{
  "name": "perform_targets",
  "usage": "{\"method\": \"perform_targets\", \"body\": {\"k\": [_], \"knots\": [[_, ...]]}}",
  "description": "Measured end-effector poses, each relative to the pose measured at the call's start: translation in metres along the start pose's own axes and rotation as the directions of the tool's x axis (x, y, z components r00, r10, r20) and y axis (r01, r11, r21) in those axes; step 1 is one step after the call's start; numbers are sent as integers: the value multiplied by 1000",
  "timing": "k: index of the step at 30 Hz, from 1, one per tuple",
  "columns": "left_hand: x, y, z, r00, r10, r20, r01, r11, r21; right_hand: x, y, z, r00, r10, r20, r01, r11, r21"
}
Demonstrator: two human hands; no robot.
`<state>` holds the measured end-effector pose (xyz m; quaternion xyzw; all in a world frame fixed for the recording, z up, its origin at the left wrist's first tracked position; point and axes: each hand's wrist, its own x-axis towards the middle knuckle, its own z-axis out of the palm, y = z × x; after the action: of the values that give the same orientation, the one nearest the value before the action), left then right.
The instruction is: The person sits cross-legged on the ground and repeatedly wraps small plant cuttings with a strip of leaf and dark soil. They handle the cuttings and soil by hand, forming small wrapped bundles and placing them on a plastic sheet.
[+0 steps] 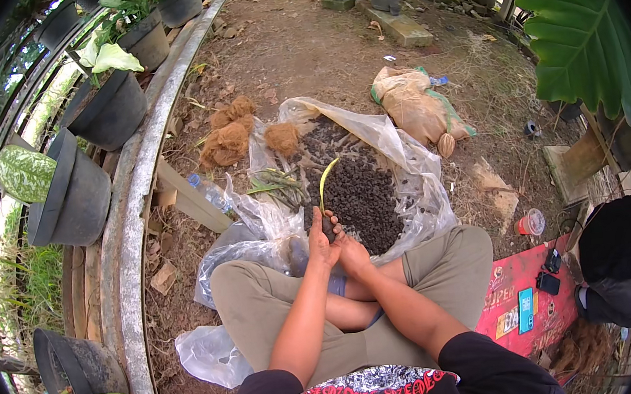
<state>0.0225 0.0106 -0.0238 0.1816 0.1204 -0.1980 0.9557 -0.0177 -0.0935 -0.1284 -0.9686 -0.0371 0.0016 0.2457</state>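
My left hand [319, 247] and my right hand [353, 253] are cupped together above my crossed legs. Between them they hold a dark clump of soil [328, 229], from which one narrow yellow-green seedling leaf [323, 184] curves upward. The roots cannot be seen. Just beyond my hands, loose dark potting soil [370, 194] is heaped on a clear plastic sheet [420, 163]. To the left of the heap lies a bunch of slender green plantlets [278, 186]. A wad of brown fibre [282, 138] rests at the sheet's far left edge.
More brown fibre [227, 140] and a plastic bottle [210, 192] lie left. A stuffed sack [406, 101] sits far right. Near the right are a cup [533, 222], a red printed sheet [500, 275] bearing a phone [526, 310], and another person [615, 246]. Potted plants [76, 199] line the left rail.
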Motion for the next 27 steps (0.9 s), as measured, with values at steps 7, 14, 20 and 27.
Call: {"method": "perform_targets", "body": {"k": [7, 14, 20, 27], "knots": [[-2, 5, -9, 998, 54, -45, -54, 999, 4, -5, -21, -21, 999, -29, -37, 28, 999, -27], [-2, 1, -8, 988, 137, -69, -125, 980, 155, -3, -23, -35, 953, -237, -189, 164, 927, -336], [-2, -2, 1, 986, 135, -94, -93, 928, 362, -5, -12, -17, 997, -58, -58, 38, 953, -299], [-2, 1, -5, 991, 58, -118, -34, 979, 200, -12, -28, -20, 993, -88, -78, 63, 958, -281]]}}
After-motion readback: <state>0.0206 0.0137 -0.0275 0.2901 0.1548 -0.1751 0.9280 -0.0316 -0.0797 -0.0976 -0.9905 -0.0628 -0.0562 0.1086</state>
